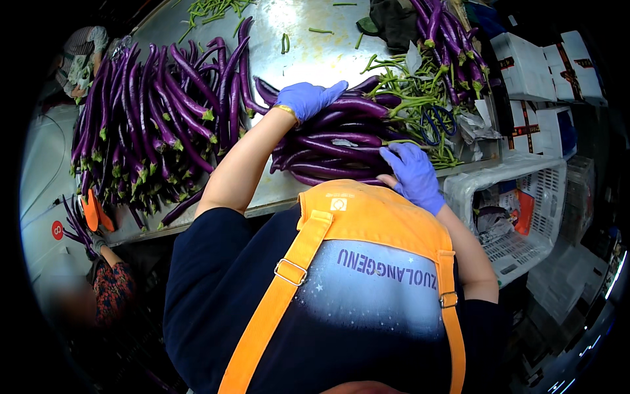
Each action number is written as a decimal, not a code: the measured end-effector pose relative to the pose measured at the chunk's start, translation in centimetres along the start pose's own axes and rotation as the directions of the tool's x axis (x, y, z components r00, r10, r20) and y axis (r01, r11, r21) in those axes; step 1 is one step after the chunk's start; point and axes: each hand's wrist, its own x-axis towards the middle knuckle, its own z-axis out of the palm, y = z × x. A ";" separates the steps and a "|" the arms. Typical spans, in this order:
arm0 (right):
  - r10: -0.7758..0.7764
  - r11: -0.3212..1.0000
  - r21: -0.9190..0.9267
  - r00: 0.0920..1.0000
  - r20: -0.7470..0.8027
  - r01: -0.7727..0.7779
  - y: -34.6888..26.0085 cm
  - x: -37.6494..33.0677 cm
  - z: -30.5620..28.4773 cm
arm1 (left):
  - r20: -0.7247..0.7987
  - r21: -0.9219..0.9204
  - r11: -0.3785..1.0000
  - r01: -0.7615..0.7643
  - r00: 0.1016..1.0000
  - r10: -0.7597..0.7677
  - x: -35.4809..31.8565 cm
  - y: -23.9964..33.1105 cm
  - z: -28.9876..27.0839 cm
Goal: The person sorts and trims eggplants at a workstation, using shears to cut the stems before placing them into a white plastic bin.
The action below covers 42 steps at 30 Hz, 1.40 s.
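Note:
A bundle of long purple eggplants (335,151) lies crosswise in front of me on the metal table, stem ends to the right. My left hand (310,100), in a blue-violet glove, rests across the far side of the bundle with its fingers stretched out. At the right end, my right hand (413,176), gloved alike, curls its fingers and thumb around the stem ends of the nearer eggplants. A bare thumb tip shows there. Parts of the eggplants under both hands are hidden.
A large eggplant heap (151,111) covers the table's left. Cut green stems (407,88), scissors (438,125) and more eggplants (453,46) lie right. A plastic-lined white crate (548,197) stands at right, near white boxes (525,65). A co-worker's sleeve (113,289) shows lower left.

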 end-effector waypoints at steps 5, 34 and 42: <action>-0.029 0.980 0.196 0.999 0.028 0.023 0.2 6.7 4.0 | -0.152 -0.102 0.995 0.004 0.988 -0.020 -2.6 -1.3 1.4; 0.287 0.938 0.121 0.924 0.253 -0.325 1.8 -2.8 -4.5 | -0.507 0.291 0.930 -0.225 0.788 0.350 -13.2 2.1 14.3; 0.172 0.955 -0.290 0.920 0.351 -0.067 3.6 -0.3 -1.0 | -0.611 0.302 0.941 -0.153 0.726 0.315 -11.6 2.0 11.1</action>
